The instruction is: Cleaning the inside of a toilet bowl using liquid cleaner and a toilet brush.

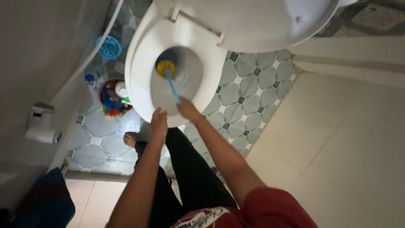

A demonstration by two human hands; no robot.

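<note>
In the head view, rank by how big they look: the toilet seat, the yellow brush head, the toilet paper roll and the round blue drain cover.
Largest to smallest:
1. toilet seat
2. toilet paper roll
3. blue drain cover and yellow brush head: too alike to rank, and they sit at different depths.

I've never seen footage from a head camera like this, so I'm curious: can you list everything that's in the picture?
Toilet bowl: one, white, upper centre, seat down, lid raised.
Toilet brush: one, blue handle with yellow and blue head, inside the bowl.
Bucket of bottles: one, red, on the floor beside the toilet.
Drain cover: one, blue, round, floor near the wall.
Hose: one, white, along the wall.
Toilet roll on holder: one, white, on the wall.
Cloth: one, dark blue, lower corner.
Floor tiles: grey-green octagons.
Bare foot: one, on the tiles.
Left hand: near the bowl rim.
Right hand: holds the brush handle.
</note>
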